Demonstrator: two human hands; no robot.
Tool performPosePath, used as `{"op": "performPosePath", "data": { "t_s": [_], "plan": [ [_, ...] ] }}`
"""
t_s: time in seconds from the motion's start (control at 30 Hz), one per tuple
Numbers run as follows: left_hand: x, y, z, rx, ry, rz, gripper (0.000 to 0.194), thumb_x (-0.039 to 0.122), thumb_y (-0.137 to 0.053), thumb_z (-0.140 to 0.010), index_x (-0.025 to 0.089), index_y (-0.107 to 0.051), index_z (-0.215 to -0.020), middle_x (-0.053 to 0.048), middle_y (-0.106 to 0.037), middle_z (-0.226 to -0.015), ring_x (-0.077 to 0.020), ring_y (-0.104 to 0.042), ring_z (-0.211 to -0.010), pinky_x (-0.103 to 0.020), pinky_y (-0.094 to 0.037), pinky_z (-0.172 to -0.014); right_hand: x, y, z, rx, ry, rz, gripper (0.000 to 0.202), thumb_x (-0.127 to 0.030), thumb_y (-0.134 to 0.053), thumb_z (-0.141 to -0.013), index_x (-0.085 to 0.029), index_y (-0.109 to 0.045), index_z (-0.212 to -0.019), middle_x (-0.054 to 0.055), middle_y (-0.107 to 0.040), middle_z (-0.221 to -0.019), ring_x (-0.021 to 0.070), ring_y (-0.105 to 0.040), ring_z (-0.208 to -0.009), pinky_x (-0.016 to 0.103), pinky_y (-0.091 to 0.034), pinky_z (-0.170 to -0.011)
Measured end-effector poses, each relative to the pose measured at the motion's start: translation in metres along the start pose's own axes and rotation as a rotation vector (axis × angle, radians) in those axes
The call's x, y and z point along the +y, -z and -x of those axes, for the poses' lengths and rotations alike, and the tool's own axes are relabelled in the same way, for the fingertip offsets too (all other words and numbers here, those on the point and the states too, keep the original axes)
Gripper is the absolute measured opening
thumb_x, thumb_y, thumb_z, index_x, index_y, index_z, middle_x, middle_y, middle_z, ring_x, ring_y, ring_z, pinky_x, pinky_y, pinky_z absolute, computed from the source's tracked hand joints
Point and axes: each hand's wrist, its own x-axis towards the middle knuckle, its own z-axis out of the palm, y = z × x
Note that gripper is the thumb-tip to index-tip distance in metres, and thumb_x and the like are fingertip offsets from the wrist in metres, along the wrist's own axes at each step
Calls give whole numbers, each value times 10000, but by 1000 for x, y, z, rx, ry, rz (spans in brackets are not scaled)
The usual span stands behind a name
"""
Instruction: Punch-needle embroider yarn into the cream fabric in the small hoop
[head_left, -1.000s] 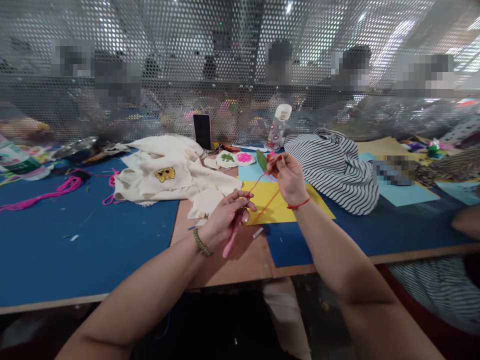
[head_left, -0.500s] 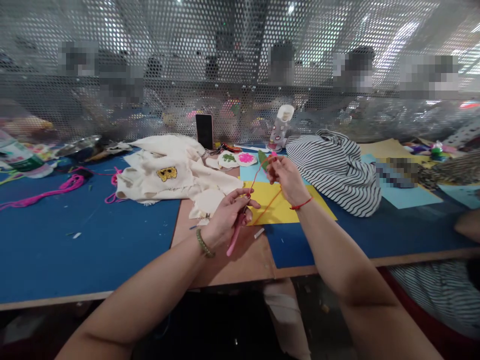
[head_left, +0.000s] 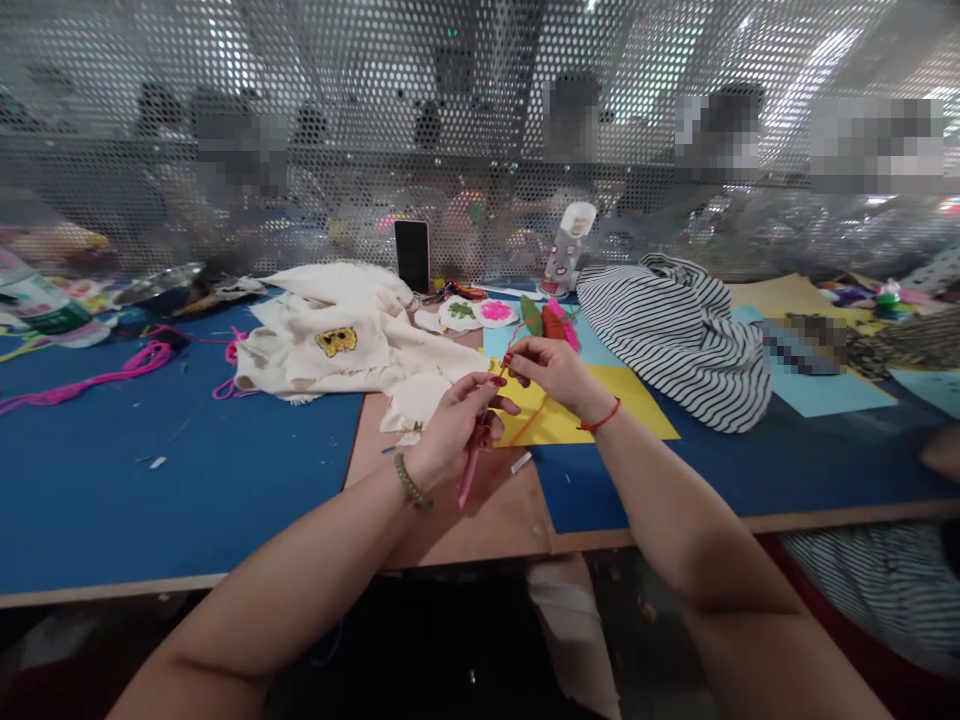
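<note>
Mid-frame, my left hand (head_left: 455, 421) grips a tool (head_left: 469, 473), right hand (head_left: 559, 371) pinches thread (head_left: 529, 420).
Patches (head_left: 496, 312) above look done; thread seems unworked.

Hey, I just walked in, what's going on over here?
A person's left hand holds a pink tool slanting down above the table. The right hand is close by, its fingers pinching orange thread near the left hand's fingers. Beyond them lie a yellow sheet, a white cloth to the left and a striped cloth to the right.
</note>
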Motion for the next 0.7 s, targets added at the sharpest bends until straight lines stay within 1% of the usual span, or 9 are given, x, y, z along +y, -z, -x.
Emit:
{"op": "performPosePath", "data": {
  "t_s": [0.1, 0.17, 0.27, 0.37, 0.43, 0.5, 0.57, 0.63, 0.7],
  "plan": [
    [1, 0, 0, 1, 33, 30, 134, 277, -621, -877, 161, -571, -923, -28, -691, -694, -40, -512, -404, -132, -387, -418, -1, 1, 0, 12, 2, 15, 271, -435, -663, -797, -180, -602, -728, -25, -585, -603, 82, -496, -505, 236, -395, -510],
    [2, 0, 0, -16, 57, 35, 143, 292, -575, -906, 158, -585, -954, -42, -702, -710, -51, -525, -406, -146, -401, -420, -1, 1, 0, -9, -17, 10, 264, -424, -660, -800, -181, -590, -723, -23, -589, -611, 84, -497, -514, 237, -400, -515],
    [2, 0, -1, -44, 47, 23, 138, 284, -566, -916, 153, -595, -946, -48, -714, -730, -57, -545, -409, -152, -412, -424, -2, 1, 0, -36, -47, -34, 246, -395, -673, -784, -183, -577, -703, -27, -578, -601, 87, -497, -524, 239, -400, -522],
    [2, 1, -1, -63, 12, 0, 137, 280, -580, -913, 145, -588, -886, -60, -732, -783, -55, -567, -422, -143, -390, -404, -3, 0, 2, 1, -84, -229, 210, -353, -697, -749, -186, -577, -705, -36, -555, -600, 86, -501, -530, 238, -402, -530],
    [1, 2, -1, -57, -12, -13, 150, 280, -602, -901, 144, -573, -847, -66, -740, -816, -52, -573, -426, -140, -383, -396, -5, -1, 3, 55, -107, -419, 195, -327, -721, -711, -189, -584, -732, -33, -568, -652, 83, -510, -542, 236, -408, -531],
    [1, 2, -1, -50, -22, -15, 162, 277, -620, -887, 148, -554, -814, -64, -745, -828, -55, -579, -430, -146, -404, -405, -6, -1, 4, 98, -128, -562, 212, -324, -740, -689, -191, -587, -752, -21, -593, -732, 79, -515, -561, 236, -416, -534],
    [0, 1, 0, -51, -17, -5, 163, 260, -624, -879, 151, -541, -790, -61, -747, -830, -63, -593, -440, -153, -424, -414, -6, 0, 4, 113, -159, -630, 243, -363, -742, -707, -192, -572, -741, -10, -598, -765, 79, -507, -575, 238, -421, -536],
    [0, 0, 0, -55, -14, 6, 156, 244, -621, -875, 149, -542, -780, -60, -747, -830, -67, -606, -451, -151, -428, -414, -6, 0, 3, 116, -193, -651, 283, -408, -731, -739, -196, -544, -717, -11, -574, -726, 80, -484, -570, 235, -413, -525],
    [-1, -1, 0, -50, -18, 18, 159, 245, -622, -872, 151, -540, -773, -55, -746, -828, -65, -603, -445, -151, -430, -414, -6, 1, 1, 125, -206, -666, 298, -409, -743, -743, -201, -532, -719, -26, -529, -676, 74, -450, -549, 224, -388, -499]
  ]
}}
